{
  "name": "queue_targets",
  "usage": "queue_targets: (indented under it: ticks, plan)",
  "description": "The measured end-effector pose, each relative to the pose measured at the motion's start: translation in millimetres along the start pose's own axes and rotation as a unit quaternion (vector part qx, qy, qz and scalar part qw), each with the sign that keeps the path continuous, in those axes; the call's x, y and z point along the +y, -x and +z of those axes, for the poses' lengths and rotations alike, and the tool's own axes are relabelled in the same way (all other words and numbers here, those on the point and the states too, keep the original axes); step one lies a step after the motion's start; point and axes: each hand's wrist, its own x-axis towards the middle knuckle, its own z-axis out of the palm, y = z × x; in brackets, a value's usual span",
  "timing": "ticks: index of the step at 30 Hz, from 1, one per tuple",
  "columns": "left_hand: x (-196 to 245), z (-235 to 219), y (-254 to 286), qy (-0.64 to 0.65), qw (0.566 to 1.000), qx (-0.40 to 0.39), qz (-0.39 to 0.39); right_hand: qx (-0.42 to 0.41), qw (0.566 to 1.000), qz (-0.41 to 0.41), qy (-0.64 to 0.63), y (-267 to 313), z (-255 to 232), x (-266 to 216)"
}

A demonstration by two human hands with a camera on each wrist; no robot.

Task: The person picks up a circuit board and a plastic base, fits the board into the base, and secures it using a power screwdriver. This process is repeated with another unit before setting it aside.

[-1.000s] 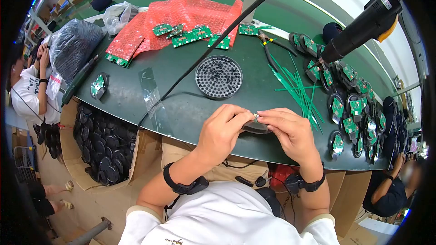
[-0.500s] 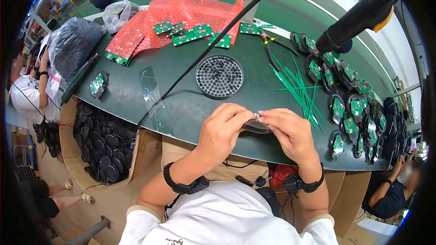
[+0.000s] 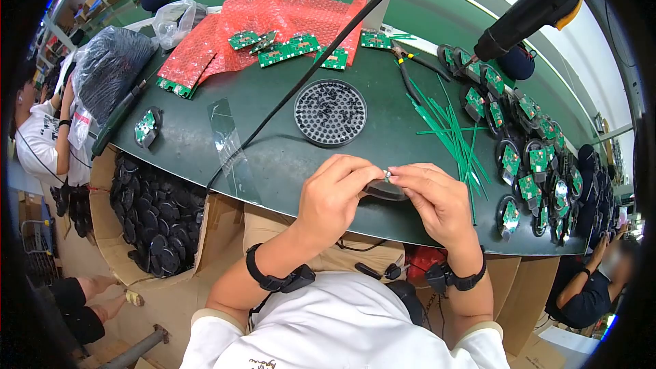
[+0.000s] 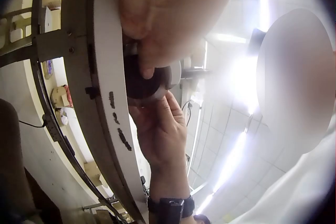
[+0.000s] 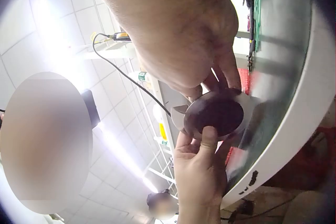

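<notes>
Both hands meet close over the near edge of the green table, holding a black round plastic housing (image 3: 385, 190) between them. The left hand (image 3: 336, 193) grips its left side; in the right wrist view the left thumb lies flat on the dark oval face of the housing (image 5: 223, 115). With thumb and fingers, the right hand (image 3: 437, 199) pinches the right side, where a small pale bit shows at the fingertips. A grey rim surrounds the dark face. The side turned away from the wrist cameras is hidden.
A round dish (image 3: 331, 141) of small black parts stands beyond the hands. Thin green strips (image 3: 447, 130), cutters (image 3: 404, 72) and several housings with green boards (image 3: 529, 188) lie rightward. A power screwdriver (image 3: 533, 10) hangs above; a box of black housings (image 3: 156, 222) stands left.
The hanging power screwdriver has swung up and away from the housings at the right. The hands keep nearly the same place, and the housing between them shows slightly more.
</notes>
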Motion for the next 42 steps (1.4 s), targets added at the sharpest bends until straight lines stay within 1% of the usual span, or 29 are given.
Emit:
queue_targets:
  ticks: [5, 7, 9, 11, 12, 14, 15, 17, 18, 19, 21, 23, 24, 26, 29, 31, 33, 35, 38, 42]
  plan:
    - [-3, 0, 2, -0.003, 1.000, 0.000, -0.016, -0.005, 1.000, -0.003, -0.007, 1, -1, 0]
    - [-2, 0, 2, -0.002, 1.000, 0.002, -0.020, -0.023, 0.999, 0.009, -0.030, 0, -4, -2]
    - [-2, -1, 1, -0.002, 1.000, 0.004, -0.024, -0.011, 0.999, 0.013, -0.038, 0, 1, -5]
    - [0, -1, 1, -0.006, 1.000, -0.001, -0.013, 0.001, 0.999, 0.020, -0.045, 6, 5, -5]
    - [0, 0, 2, -0.006, 1.000, -0.001, -0.013, 0.015, 1.000, 0.017, -0.022, 10, 9, -2]
    - [-2, 0, 7, -0.040, 0.999, -0.007, 0.033, 0.029, 0.999, 0.014, 0.002, 16, 12, -3]
    - [1, -2, 10, -0.040, 0.999, -0.007, 0.034, 0.023, 0.999, 0.010, 0.023, 20, 13, -7]
    - [7, -8, 19, -0.115, 0.990, -0.041, 0.071, 0.019, 0.999, 0.009, 0.046, 29, 16, -8]
    - [8, -12, 25, -0.121, 0.987, -0.075, 0.075, 0.025, 0.998, -0.009, 0.051, 36, 22, -5]
    - [12, -14, 29, -0.119, 0.987, -0.077, 0.075, 0.030, 0.998, -0.027, 0.054, 41, 25, -4]
    - [21, -19, 35, -0.118, 0.984, -0.130, 0.034, 0.028, 0.997, -0.028, 0.063, 44, 25, -8]
    - [17, -19, 43, -0.127, 0.982, -0.134, 0.044, -0.010, 0.996, -0.039, 0.084, 45, 23, -11]
    - [14, -19, 45, -0.136, 0.980, -0.137, 0.056, -0.009, 0.996, -0.039, 0.082, 44, 21, -13]
    - [12, -18, 47, -0.144, 0.977, -0.139, 0.067, -0.050, 0.994, -0.037, 0.092, 47, 18, -15]
    - [12, -18, 50, -0.156, 0.973, -0.151, 0.075, -0.061, 0.993, -0.035, 0.096, 52, 20, -17]
    - [14, -21, 46, -0.161, 0.970, -0.161, 0.079, -0.054, 0.994, -0.026, 0.092, 53, 20, -18]
    - [20, -25, 41, -0.120, 0.974, -0.185, 0.048, -0.047, 0.995, -0.018, 0.088, 54, 23, -18]
    - [15, -25, 44, -0.122, 0.973, -0.188, 0.060, -0.018, 0.995, -0.020, 0.091, 58, 28, -15]
    - [14, -24, 44, -0.122, 0.972, -0.189, 0.069, -0.022, 0.997, 0.007, 0.071, 60, 29, -16]
    - [14, -23, 43, -0.118, 0.973, -0.184, 0.072, -0.019, 0.998, 0.008, 0.057, 60, 30, -18]
